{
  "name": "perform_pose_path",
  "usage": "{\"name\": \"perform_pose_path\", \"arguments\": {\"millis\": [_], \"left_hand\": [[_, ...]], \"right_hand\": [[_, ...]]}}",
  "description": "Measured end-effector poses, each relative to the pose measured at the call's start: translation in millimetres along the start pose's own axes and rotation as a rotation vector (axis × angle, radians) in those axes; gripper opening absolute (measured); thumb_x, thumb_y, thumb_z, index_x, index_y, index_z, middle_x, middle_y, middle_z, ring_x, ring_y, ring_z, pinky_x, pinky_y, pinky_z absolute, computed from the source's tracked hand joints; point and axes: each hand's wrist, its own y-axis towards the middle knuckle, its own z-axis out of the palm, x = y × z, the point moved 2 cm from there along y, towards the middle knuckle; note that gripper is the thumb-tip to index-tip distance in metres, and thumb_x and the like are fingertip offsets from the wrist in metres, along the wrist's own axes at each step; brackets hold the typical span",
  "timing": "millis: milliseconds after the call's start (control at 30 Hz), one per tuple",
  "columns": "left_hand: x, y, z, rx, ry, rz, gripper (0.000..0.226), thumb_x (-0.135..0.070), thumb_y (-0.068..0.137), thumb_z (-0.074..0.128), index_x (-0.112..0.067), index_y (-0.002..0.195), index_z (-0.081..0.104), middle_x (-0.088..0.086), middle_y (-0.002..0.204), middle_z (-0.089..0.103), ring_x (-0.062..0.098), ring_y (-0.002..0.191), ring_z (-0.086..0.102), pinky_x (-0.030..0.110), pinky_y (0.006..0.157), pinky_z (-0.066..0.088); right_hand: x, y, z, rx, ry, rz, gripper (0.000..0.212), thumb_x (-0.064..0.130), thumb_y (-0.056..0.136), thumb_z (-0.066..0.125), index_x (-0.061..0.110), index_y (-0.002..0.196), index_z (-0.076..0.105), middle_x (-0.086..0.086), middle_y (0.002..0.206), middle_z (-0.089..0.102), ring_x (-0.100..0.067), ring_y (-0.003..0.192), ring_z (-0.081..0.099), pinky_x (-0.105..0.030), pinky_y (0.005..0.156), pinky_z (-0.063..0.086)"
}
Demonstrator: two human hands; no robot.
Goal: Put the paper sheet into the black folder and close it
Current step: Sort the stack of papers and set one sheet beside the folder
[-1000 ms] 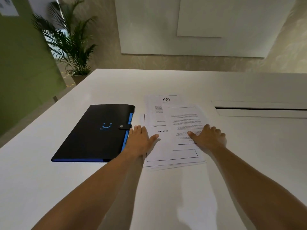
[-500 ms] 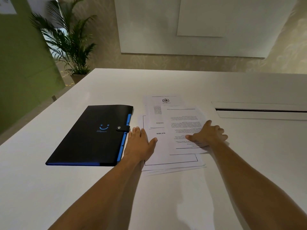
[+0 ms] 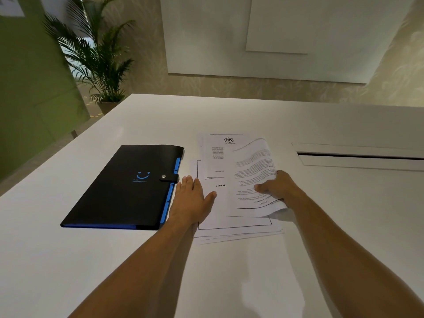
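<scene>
Fingers of the right hand pinch the near right edge of the top paper sheet, thumb on its printed face and the other fingers tucked underneath, so that side of the sheet bows up off the stack of papers while its left part lies on the pile. The left hand lies flat, fingers spread and pointing away, pressing on the left margin of the stack and holding nothing. Just left of that hand, touching or nearly touching its outer edge, lies the black folder, flat and closed, with its snap strap fastened over blue tabs along the right side and a blue smile mark on its cover. Everything rests on a white table, which has a long recessed slot to the right of the papers. Beyond the far left corner stands a potted palm beside a green wall.
</scene>
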Motion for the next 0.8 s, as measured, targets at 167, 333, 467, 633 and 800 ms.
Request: {"name": "perform_pose_path", "arguments": {"millis": [167, 333, 467, 633, 800], "left_hand": [[-1, 1, -1, -0.022, -0.014, 0.003, 0.082, -0.064, 0.093, 0.027, -0.009, 0.153, 0.016, 0.012, 0.162, 0.009, 0.029, 0.15, 0.002, 0.043, 0.121, 0.006], [1, 3, 1, -0.042, -0.042, -0.002, 0.08, -0.064, 0.093, 0.03, -0.009, 0.15, 0.023, 0.013, 0.161, 0.014, 0.03, 0.149, 0.006, 0.045, 0.12, 0.008], [0, 3, -3, -0.031, -0.115, -0.025, 0.07, -0.061, 0.093, 0.035, -0.009, 0.14, 0.038, 0.013, 0.155, 0.031, 0.031, 0.146, 0.02, 0.047, 0.119, 0.019], [-8, 1, -14, -0.136, -0.314, -0.118, 0.041, -0.046, 0.086, 0.061, -0.012, 0.108, 0.054, 0.007, 0.112, 0.059, 0.023, 0.107, 0.056, 0.041, 0.091, 0.052], [-23, 11, -18, -0.128, -0.59, -0.297, 0.058, -0.041, 0.075, 0.073, -0.011, 0.12, 0.052, 0.012, 0.124, 0.053, 0.03, 0.113, 0.055, 0.047, 0.093, 0.051]], "right_hand": [[11, -16, 3, 0.081, 0.233, -0.041, 0.06, -0.001, 0.076, 0.077, 0.002, 0.128, 0.047, -0.018, 0.118, 0.065, -0.028, 0.086, 0.068, -0.032, 0.057, 0.059], [4, -32, 23, -0.032, -0.26, -0.088, 0.078, 0.037, 0.075, 0.077, 0.012, 0.135, 0.034, -0.01, 0.119, 0.06, -0.025, 0.092, 0.06, -0.034, 0.074, 0.054], [2, -42, 39, -0.166, -0.613, -0.181, 0.107, 0.063, 0.075, 0.065, 0.006, 0.149, 0.013, -0.016, 0.136, 0.048, -0.036, 0.121, 0.052, -0.047, 0.096, 0.044], [4, -46, 50, -0.231, -0.83, -0.171, 0.118, 0.075, 0.076, 0.054, -0.003, 0.151, 0.008, -0.021, 0.144, 0.04, -0.037, 0.13, 0.041, -0.05, 0.099, 0.04], [8, -53, 61, -0.24, -0.909, -0.18, 0.11, 0.075, 0.08, 0.047, -0.003, 0.15, 0.014, -0.021, 0.141, 0.043, -0.036, 0.127, 0.042, -0.048, 0.098, 0.041]]}}
